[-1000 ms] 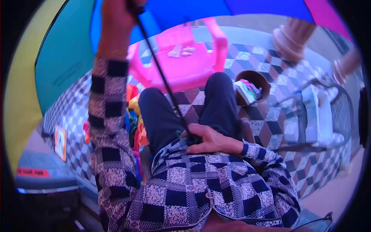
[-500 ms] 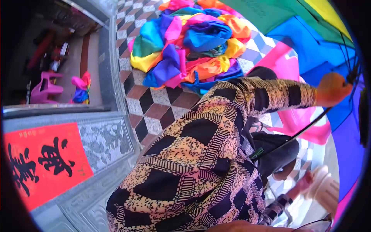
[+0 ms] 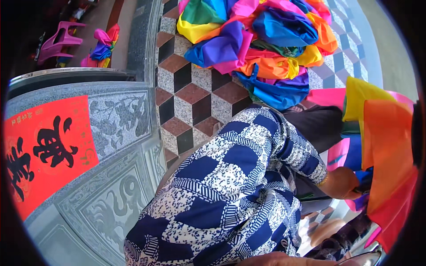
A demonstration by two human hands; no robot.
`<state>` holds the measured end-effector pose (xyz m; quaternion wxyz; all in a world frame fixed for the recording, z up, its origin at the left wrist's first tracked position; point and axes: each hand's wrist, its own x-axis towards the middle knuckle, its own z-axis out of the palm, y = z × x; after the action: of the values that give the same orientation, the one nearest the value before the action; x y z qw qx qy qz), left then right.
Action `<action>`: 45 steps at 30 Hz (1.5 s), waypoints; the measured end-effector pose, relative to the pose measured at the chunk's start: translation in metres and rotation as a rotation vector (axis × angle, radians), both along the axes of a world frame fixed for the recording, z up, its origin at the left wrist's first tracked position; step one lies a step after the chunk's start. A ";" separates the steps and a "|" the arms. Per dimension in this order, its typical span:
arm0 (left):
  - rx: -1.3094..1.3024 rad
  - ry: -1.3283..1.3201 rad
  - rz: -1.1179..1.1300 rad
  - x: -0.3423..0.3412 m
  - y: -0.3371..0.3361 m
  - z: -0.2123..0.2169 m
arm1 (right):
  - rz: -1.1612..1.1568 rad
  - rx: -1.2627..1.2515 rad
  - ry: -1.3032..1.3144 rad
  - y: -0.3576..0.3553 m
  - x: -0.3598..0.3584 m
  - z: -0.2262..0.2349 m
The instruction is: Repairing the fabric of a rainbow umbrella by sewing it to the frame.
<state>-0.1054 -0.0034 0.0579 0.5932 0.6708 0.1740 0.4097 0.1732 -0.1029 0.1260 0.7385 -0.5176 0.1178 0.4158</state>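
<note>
At the far left, a red paper banner [image 3: 51, 153] with black brush characters lies flat against a grey stone wall panel [image 3: 122, 199] carved with plant and animal shapes. Above it, beyond a metal-edged ledge [image 3: 80, 75], a pink plastic stool or chair [image 3: 62, 39] stands near a small bundle of multicoloured cloth [image 3: 103, 49]. To the right of the wall runs a floor [image 3: 193, 93] of red, black and speckled grey diamond tiles.

In the middle, the person's loose shirt [image 3: 213, 177], blue and white in a blocky pattern, fills the lower part of the view. Above it, a large heap of rainbow cloth [image 3: 288, 29] rests on the tiles, folds of blue, purple, pink, orange and yellow piled together. Right of the heap are the person's dark trousers [image 3: 313, 126] and part of a pink plastic chair [image 3: 324, 95].

Farther right, the left hand [image 3: 341, 182], with a gold bracelet [image 3: 324, 181] at its wrist, is closed around a dark gathered part of a rainbow umbrella [image 3: 387, 133]. The umbrella is at the right edge, its yellow, orange and red cloth hanging in loose folds beside the hand. Below, a dark patterned right sleeve [image 3: 344, 239] reaches toward the red cloth; the right hand is hidden, so its state cannot be told.
</note>
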 end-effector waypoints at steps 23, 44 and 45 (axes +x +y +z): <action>0.200 0.397 -0.600 -0.043 -0.056 -0.066 | 0.282 -0.025 -0.518 0.154 -0.039 -0.079; -0.326 0.011 1.382 -0.482 0.195 -0.044 | 0.575 0.013 -0.913 0.152 -0.109 -0.076; 0.027 0.384 1.601 -0.598 0.194 -0.081 | 0.610 -0.003 -0.832 0.142 -0.106 -0.093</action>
<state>-0.7035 0.1908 -0.0227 0.0730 0.4092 0.6933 0.5888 0.0669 0.0395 0.0328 0.5674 -0.6510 -0.3416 0.3709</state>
